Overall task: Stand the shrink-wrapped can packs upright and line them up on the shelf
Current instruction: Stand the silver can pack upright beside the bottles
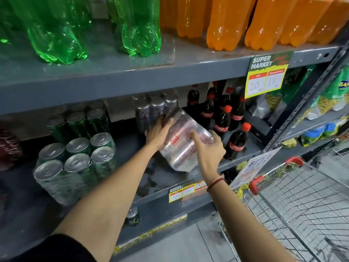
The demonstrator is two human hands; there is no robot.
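A shrink-wrapped pack of red and silver cans (182, 140) hangs tilted over the middle shelf (166, 178), its lower end near the shelf surface. My left hand (157, 132) grips its upper left side. My right hand (208, 148) holds its right side, forefinger stretched across the wrap. Behind it stands an upright pack of dark cans (151, 108). Two upright packs of green cans stand to the left, one at the front (75, 165) and one further back (79, 121).
Cola bottles (222, 121) with red caps stand close to the right of the held pack. Green (56, 31) and orange bottles (226, 21) fill the upper shelf. A wire shopping cart (294, 201) is at lower right. A single green can (133, 216) sits on the bottom shelf.
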